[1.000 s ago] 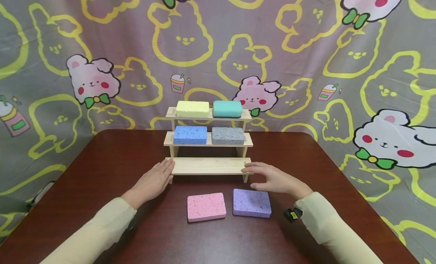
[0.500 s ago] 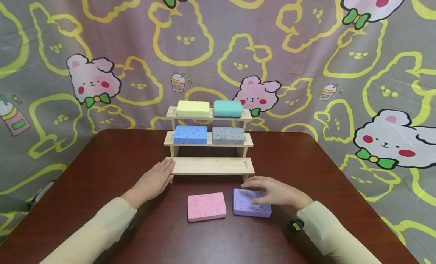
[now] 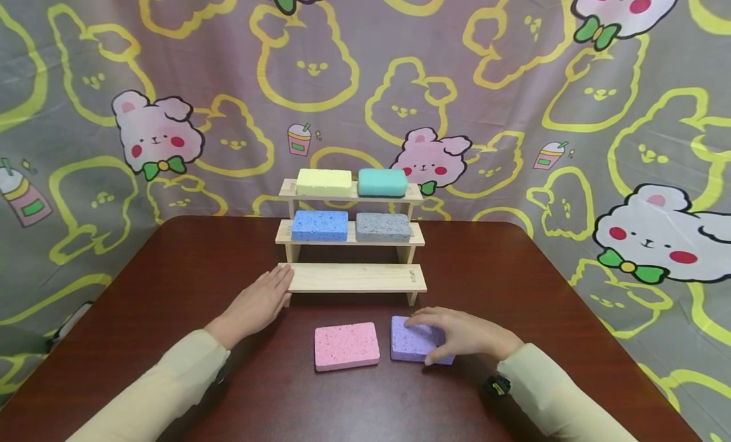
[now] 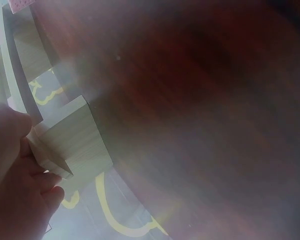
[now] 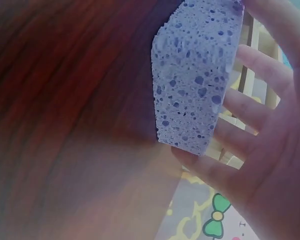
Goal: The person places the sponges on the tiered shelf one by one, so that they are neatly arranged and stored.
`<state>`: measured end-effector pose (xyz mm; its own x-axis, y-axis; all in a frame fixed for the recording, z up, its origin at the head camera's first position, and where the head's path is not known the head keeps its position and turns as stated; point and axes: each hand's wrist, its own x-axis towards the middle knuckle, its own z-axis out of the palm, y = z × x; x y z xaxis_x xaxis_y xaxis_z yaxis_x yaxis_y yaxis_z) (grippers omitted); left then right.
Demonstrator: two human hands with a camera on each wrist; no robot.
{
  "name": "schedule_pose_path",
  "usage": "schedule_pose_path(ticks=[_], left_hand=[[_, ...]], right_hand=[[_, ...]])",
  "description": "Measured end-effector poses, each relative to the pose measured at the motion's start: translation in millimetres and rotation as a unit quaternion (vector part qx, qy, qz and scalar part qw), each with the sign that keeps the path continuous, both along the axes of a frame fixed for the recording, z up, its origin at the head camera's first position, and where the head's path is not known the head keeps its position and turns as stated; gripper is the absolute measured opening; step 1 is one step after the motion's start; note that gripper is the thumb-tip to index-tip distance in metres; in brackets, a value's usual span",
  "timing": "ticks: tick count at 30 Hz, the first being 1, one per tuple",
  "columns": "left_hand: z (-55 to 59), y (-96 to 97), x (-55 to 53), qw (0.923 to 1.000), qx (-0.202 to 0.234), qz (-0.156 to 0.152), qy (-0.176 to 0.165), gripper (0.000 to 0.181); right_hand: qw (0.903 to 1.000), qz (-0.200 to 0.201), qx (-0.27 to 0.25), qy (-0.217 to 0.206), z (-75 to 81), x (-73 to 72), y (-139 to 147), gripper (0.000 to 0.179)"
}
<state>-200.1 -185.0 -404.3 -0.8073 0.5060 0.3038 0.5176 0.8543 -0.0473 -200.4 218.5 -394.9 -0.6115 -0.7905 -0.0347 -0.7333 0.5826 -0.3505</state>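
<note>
My left hand [image 3: 254, 309] lies against the left end of the bottom shelf [image 3: 351, 278] of a three-step wooden rack, its fingers looking straight from above. The left wrist view shows that hand [image 4: 15, 175] touching the end of the shelf board [image 4: 52, 162]. My right hand [image 3: 471, 334] spans a purple sponge [image 3: 408, 344] on the table, thumb at its near edge and fingers over its far side. Close up in the right wrist view, the fingers [image 5: 250, 107] curl about the pitted purple sponge [image 5: 195, 85]. To its left lies a pink sponge [image 3: 346, 345].
A blue sponge [image 3: 320, 226] and a grey sponge [image 3: 383, 226] sit on the middle shelf. Above them are a yellow sponge [image 3: 323, 182] and a teal sponge [image 3: 382, 182]. Behind the dark wooden table [image 3: 188, 264] hangs a patterned curtain [image 3: 228, 61].
My right hand has left the right end of the bottom shelf, come toward me, and lowered around the purple sponge. The left hand has stayed put.
</note>
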Motion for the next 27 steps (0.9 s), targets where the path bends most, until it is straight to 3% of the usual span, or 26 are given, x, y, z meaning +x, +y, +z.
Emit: schedule_pose_path(ticks=[6,12,27], left_hand=[[0.3,-0.2,0.7,1.0,0.003,0.003,-0.004,0.045],[0.3,-0.5,0.6,1.0,0.003,0.003,-0.003,0.044],[0.0,-0.3,-0.1,0.9999,-0.006,0.004,-0.008,0.044]], right_hand=[[0.9996,-0.005,0.02,-0.017,3.0,4.2,1.1,0.072],[0.9991,0.031,0.006,0.029,2.7,3.4,2.3,0.073],[0.9967,0.035,-0.016,0.071,5.7,0.2,3.9,0.066]])
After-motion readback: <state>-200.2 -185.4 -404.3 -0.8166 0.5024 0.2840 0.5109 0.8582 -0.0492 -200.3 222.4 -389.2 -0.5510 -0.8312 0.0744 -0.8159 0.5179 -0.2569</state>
